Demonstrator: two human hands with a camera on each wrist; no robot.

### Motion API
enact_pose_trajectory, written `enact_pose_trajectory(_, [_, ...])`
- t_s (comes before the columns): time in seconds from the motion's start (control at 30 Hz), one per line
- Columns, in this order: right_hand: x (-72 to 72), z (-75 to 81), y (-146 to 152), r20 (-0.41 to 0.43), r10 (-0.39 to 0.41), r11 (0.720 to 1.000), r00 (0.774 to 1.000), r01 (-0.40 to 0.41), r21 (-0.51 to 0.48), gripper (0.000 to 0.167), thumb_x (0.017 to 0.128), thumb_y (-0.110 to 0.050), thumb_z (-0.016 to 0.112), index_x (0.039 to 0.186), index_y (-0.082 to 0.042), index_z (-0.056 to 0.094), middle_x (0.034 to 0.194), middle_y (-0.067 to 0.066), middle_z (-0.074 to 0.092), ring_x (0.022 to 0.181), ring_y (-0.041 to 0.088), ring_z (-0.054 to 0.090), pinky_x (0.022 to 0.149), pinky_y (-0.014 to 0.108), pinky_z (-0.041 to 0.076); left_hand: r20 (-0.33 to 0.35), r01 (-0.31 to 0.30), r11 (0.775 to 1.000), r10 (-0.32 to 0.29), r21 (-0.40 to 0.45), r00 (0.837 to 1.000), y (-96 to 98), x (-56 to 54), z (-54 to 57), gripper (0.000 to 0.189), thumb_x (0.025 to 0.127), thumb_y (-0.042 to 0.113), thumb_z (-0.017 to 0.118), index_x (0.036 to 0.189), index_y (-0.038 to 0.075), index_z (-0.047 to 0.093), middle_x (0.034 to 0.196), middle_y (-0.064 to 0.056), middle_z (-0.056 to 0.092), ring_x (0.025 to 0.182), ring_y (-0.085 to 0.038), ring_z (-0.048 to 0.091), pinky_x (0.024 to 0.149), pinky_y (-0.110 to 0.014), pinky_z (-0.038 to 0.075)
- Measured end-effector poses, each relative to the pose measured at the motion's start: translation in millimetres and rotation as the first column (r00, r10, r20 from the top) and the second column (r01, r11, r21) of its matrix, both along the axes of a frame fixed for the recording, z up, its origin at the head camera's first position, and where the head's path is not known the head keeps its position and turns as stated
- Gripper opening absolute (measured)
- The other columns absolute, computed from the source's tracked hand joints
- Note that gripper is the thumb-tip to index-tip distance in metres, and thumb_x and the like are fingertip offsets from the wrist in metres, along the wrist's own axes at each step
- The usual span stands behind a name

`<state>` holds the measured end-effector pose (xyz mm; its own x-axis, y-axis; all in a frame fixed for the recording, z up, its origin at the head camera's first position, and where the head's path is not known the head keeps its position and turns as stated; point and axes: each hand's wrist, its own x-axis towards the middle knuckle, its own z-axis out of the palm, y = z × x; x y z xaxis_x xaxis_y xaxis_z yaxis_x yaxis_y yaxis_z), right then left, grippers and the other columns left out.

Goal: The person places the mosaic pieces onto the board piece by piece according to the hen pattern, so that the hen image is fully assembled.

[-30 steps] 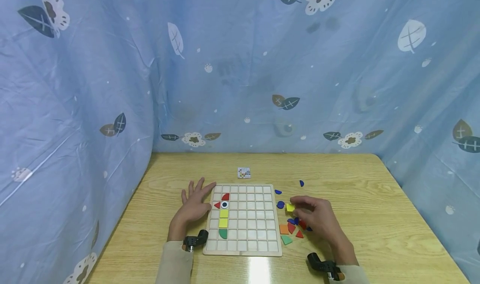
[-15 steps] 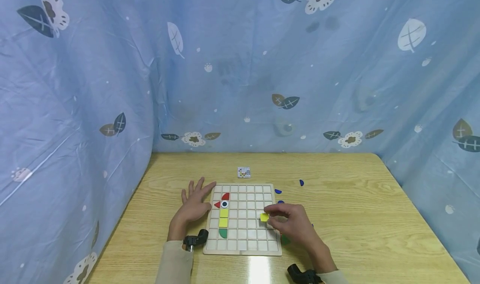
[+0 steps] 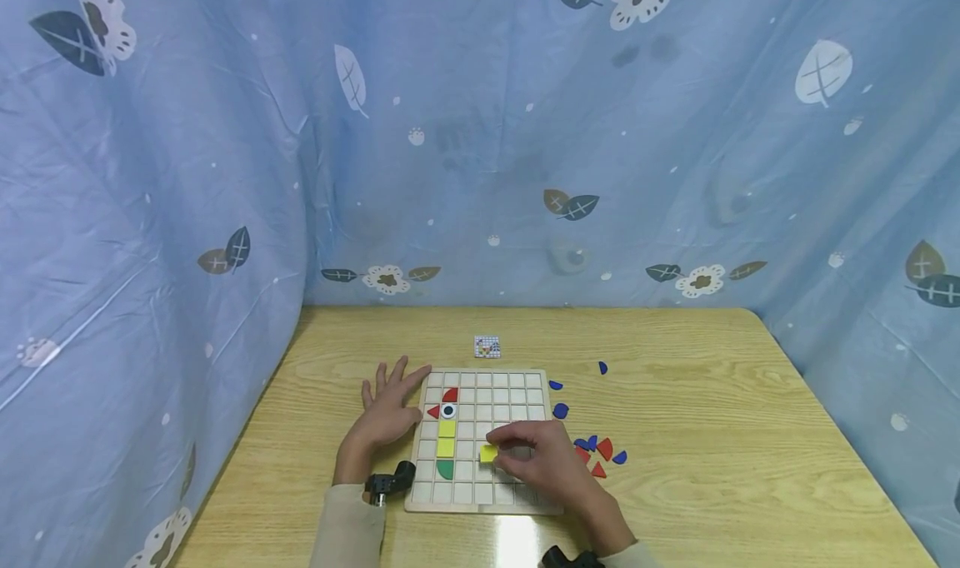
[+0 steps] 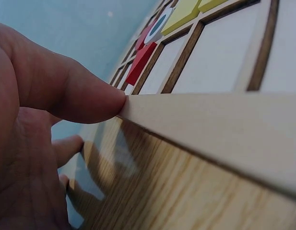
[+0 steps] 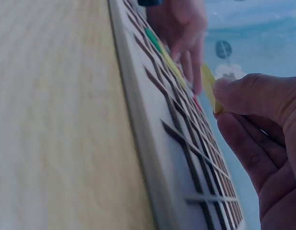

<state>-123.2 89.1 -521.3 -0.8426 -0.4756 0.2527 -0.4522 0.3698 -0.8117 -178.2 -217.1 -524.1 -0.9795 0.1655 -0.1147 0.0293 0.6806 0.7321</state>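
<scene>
My right hand pinches a yellow square tile between thumb and fingers, over the middle columns of the wooden grid board. Seen from the right wrist, the yellow tile is tilted on edge, above the board. My left hand is spread at the board's left side; in the left wrist view its thumb touches the board's rim. Set in the left columns are a red quarter-circle, a red triangle, a round eye tile, two yellow squares and a green quarter-circle.
Behind the board lies a small pattern card. Loose blue pieces and red pieces are scattered to the right, partly covered by my right hand. A blue patterned curtain hangs around the wooden table.
My right hand has carried the yellow square leftward from the loose pieces to over the board's middle. The left hand has stayed at the board's left edge.
</scene>
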Motion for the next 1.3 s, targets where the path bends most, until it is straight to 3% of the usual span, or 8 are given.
enact_pose_trajectory(0.33, [7.2, -3.3, -22.2, 0.142, 0.037, 0.999, 0.989, -0.038, 0.004, 0.025, 0.092, -0.006, 0.085, 0.115, -0.012, 0.086, 0.112, 0.0, 0.084, 0.098, 0.007, 0.078, 0.091, 0.024, 0.063, 0.009, -0.007, 1.0, 0.007, -0.01, 1.0, 0.3, 0.1, -1.9, 0.086, 0.084, 0.003, 0.062, 0.168, 0.018, 0.048, 0.184, -0.021, 0.008, 0.168, -0.049, -0.018, 0.125, -0.075, -0.021])
enact_pose_trajectory(0.67, [11.6, -8.7, -34.1, 0.115, 0.045, 0.997, 0.992, -0.051, 0.05, 0.026, 0.092, -0.006, 0.084, 0.116, -0.016, 0.086, 0.114, -0.002, 0.084, 0.101, 0.003, 0.073, 0.092, 0.023, 0.06, 0.002, 0.006, 1.0, -0.006, -0.013, 1.0, 0.3, 2.6, -1.5, 0.085, 0.085, 0.004, 0.061, 0.168, 0.017, 0.048, 0.184, -0.024, 0.008, 0.167, -0.052, -0.017, 0.124, -0.076, -0.021])
enact_pose_trajectory(0.9, [11.8, -5.5, -39.4, -0.005, 0.046, 0.992, 0.999, -0.045, 0.122, 0.028, 0.091, -0.002, 0.083, 0.116, -0.014, 0.086, 0.114, -0.003, 0.084, 0.108, 0.003, 0.074, 0.098, 0.028, 0.062, -0.003, -0.002, 1.0, 0.001, -0.02, 1.0, 2.2, 1.5, 0.1, 0.085, 0.085, 0.004, 0.06, 0.168, 0.018, 0.048, 0.184, -0.023, 0.009, 0.168, -0.051, -0.016, 0.125, -0.075, -0.02])
enact_pose_trajectory(1.13, [11.6, -2.9, -39.6, -0.04, 0.049, 0.979, 0.998, -0.04, 0.198, 0.031, 0.091, -0.006, 0.084, 0.12, -0.015, 0.085, 0.118, -0.005, 0.083, 0.112, 0.004, 0.074, 0.101, 0.033, 0.062, -0.003, -0.008, 0.999, 0.008, -0.037, 1.0, 3.8, -1.6, 0.5, 0.085, 0.084, 0.005, 0.061, 0.168, 0.018, 0.048, 0.184, -0.022, 0.009, 0.168, -0.05, -0.016, 0.126, -0.075, -0.02])
enact_pose_trajectory(1.3, [14.5, -4.4, -28.3, -0.045, 0.043, 0.987, 0.998, -0.036, 0.154, 0.031, 0.091, -0.006, 0.084, 0.12, -0.016, 0.085, 0.117, -0.005, 0.084, 0.109, 0.005, 0.075, 0.099, 0.033, 0.063, 0.0, -0.005, 1.0, 0.005, -0.026, 1.0, 2.5, -0.5, -1.1, 0.086, 0.084, 0.005, 0.061, 0.168, 0.018, 0.047, 0.184, -0.022, 0.008, 0.168, -0.05, -0.017, 0.125, -0.075, -0.02])
